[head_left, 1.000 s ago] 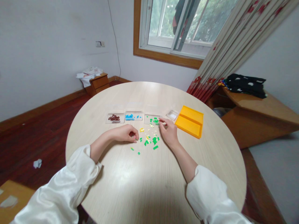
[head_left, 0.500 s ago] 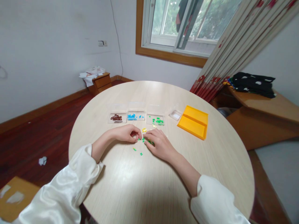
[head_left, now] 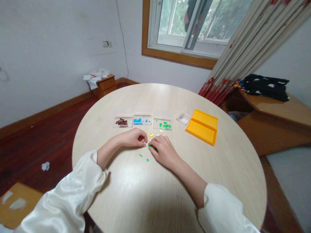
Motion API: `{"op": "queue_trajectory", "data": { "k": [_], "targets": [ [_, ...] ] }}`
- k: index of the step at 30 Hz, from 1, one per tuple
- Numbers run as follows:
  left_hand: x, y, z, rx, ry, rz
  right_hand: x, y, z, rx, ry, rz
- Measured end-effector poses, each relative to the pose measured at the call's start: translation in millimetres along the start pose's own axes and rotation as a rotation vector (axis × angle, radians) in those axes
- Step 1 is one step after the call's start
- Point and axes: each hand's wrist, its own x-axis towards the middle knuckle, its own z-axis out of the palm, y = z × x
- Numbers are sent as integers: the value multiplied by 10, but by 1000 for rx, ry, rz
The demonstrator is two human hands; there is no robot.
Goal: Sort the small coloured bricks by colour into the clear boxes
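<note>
On table [head_left: 170,194], green bricks [head_left: 166,125] inside clear box [head_left: 162,124]

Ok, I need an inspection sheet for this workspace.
Surface: round, pale table
Job's things: brown pieces, blue pieces and green pieces in separate clear boxes; loose yellow pieces nearby; yellow case open at right
Clutter: crumpled white scrap on floor
Hands: left hand and right hand close together, fingers bent; grip unclear
Cables: thin cable down wall
Surroundings: window, curtain, dark cloth on wooden furniture
</note>
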Motion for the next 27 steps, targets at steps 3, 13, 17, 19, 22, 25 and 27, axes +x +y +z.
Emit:
{"op": "queue_trajectory", "data": {
  "k": [3,13,17,19,22,25,27],
  "targets": [
    [2,-2,7,-1,0,15,9,-12,1,-9,-14,18],
    [-2,39,3,26,42,89,38,-93,23,-135,-33,33],
    [5,26,13,7,70,94,44,-115,33,-166,-23,22],
    [10,12,21,-7,73,87,38,-118,33,-168,-13,8],
    [14,-1,29,-12,75,80,30,-120,30,-162,-13,-5],
    [11,1,28,-4,86,81,31,-118,31,-149,-24,10],
    [8,7,27,-3,87,72,38,-113,38,-143,-24,19]
  ]
}}
